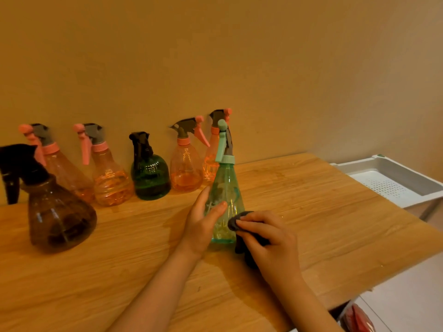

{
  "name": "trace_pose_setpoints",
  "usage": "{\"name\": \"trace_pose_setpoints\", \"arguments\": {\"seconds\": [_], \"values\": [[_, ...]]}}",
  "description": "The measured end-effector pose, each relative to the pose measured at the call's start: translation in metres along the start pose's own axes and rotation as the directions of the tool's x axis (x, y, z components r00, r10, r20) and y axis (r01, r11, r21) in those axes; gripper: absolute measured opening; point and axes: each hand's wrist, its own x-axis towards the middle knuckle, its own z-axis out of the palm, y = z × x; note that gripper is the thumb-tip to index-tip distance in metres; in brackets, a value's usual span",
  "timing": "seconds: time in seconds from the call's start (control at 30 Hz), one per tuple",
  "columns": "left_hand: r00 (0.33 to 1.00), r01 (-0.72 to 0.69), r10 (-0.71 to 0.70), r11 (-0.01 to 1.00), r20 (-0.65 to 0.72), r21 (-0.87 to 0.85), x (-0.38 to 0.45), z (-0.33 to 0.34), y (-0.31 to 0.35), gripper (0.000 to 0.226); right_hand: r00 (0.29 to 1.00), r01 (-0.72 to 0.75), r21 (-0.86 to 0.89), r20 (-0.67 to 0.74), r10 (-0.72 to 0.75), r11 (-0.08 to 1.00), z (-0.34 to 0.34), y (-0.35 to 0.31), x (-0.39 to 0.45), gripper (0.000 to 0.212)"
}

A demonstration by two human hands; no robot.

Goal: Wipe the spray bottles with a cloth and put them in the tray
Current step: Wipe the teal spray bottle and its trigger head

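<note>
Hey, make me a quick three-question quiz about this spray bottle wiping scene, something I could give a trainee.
1. True or false: the white tray already holds a bottle.
2. What does the right hand press against the teal spray bottle?
A. a sponge
B. a dark cloth
C. a paper towel
3. Fill in: the left hand steadies the teal spray bottle, which stands ______ on the wooden table.

Key:
1. False; no bottle shows in the tray.
2. B; the dark cloth is bunched under the fingers, low on the bottle's side.
3. upright
</note>
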Motion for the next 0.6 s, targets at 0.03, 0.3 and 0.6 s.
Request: {"name": "trace_pose_setpoints", "arguments": {"seconds": [0.03, 0.3, 0.6], "values": [[1.000, -0.002, 0.002, 1.000, -0.007, -0.003, 0.0001, -0.0005, 0.0006, 0.039, 1.000, 0.015, 0.004, 0.012, -0.015, 1.000, 0.0001, 0.0000, -0.0006, 0.012], [0.998, 0.031, -0.037, 0.995, -0.056, -0.100, 0.0035, -0.0037, -0.0016, 0.030, 0.959, 0.226, -0.019, 0.178, -0.219, 0.974, 0.0052, 0.0007, -0.0025, 0.012], [0.995, 0.056, -0.070, 0.983, -0.071, -0.175, 0.0057, -0.0076, -0.0048, 0.039, 0.976, 0.200, -0.131, 0.108, -0.187, 0.971, 0.0063, 0.0029, -0.0040, 0.011]]}}
